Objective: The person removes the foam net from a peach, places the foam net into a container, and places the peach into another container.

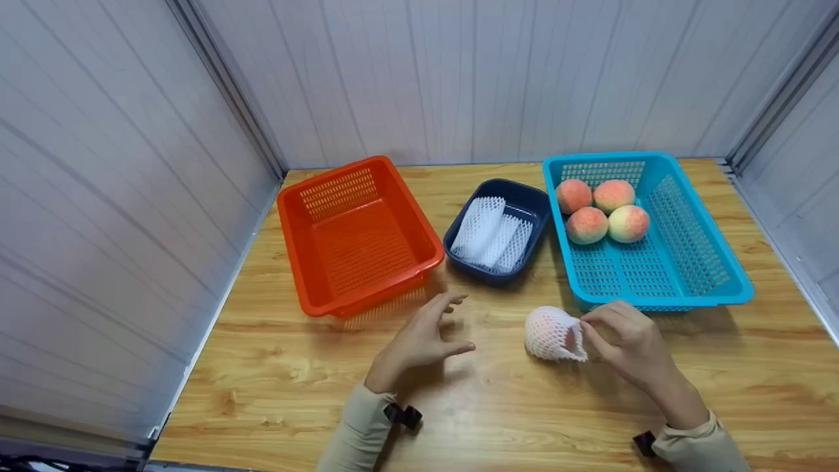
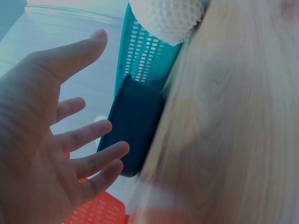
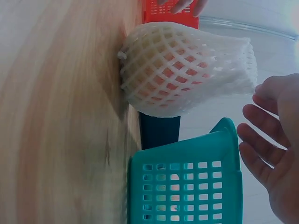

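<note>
A peach in a white foam net sleeve [image 1: 549, 333] stands on the wooden table, in front of the blue basket. My right hand [image 1: 632, 344] pinches the loose open end of the sleeve between thumb and index finger; the other fingers [image 3: 264, 123] stay off it. In the right wrist view, the peach [image 3: 173, 70] shows pink and yellow through the mesh. My left hand [image 1: 423, 334] hovers left of the wrapped peach, thumb and fingers spread, holding nothing. Its palm and fingers [image 2: 93, 161] are plain in the left wrist view.
An orange basket [image 1: 295, 262] stands at the left. Behind the hands, a small navy bin [image 1: 482, 272] contains several folded white foam nets [image 1: 482, 229]. The blue basket [image 1: 714, 298] at the right holds several bare peaches [image 1: 586, 225]. White panel walls [image 1: 432, 78] enclose the table.
</note>
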Tool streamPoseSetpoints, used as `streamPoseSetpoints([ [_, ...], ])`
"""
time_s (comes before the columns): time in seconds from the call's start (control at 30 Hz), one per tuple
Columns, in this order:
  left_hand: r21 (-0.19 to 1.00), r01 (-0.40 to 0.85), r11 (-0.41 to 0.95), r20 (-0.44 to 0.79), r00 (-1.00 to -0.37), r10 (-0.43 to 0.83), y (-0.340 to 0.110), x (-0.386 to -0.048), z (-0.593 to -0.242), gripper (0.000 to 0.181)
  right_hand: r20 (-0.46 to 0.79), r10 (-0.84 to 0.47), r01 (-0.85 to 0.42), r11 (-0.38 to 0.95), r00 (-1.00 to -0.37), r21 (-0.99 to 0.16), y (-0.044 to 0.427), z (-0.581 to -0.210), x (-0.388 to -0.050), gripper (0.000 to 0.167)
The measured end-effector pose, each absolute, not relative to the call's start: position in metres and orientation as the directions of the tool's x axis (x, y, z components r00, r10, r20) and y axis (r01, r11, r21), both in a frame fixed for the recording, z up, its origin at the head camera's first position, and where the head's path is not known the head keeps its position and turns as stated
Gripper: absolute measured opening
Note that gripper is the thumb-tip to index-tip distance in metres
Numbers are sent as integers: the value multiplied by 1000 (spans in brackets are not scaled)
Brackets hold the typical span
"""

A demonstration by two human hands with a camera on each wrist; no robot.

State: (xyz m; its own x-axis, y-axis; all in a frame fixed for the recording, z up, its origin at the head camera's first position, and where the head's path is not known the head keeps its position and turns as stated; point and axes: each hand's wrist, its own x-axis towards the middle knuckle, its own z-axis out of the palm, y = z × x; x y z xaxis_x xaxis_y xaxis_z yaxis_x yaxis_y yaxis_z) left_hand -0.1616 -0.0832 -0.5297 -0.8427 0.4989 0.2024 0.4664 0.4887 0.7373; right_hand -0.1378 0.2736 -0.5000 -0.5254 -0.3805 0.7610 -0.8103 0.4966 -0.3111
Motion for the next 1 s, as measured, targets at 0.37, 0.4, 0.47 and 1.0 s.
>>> streamPoseSetpoints([
  [0.37, 661, 568, 490, 208, -766, 608, -50, -168, -529, 81, 652, -409, -731, 587, -639, -348, 275, -503, -129, 23],
  [0.4, 650, 582, 489, 212, -757, 619, -45, -169, -530, 84, 649, -409, -728, 590, -642, -348, 275, -504, -128, 23],
  [0.47, 638, 605, 476, 220, -736, 641, -33, -169, -530, 91, 647, -413, -730, 589, -641, -348, 276, -505, -128, 22],
  [1.0, -416, 860, 296, 292, -181, 939, 63, -147, -481, 36, 639, -384, -699, 620, -666, -356, 288, -509, -124, 28],
])
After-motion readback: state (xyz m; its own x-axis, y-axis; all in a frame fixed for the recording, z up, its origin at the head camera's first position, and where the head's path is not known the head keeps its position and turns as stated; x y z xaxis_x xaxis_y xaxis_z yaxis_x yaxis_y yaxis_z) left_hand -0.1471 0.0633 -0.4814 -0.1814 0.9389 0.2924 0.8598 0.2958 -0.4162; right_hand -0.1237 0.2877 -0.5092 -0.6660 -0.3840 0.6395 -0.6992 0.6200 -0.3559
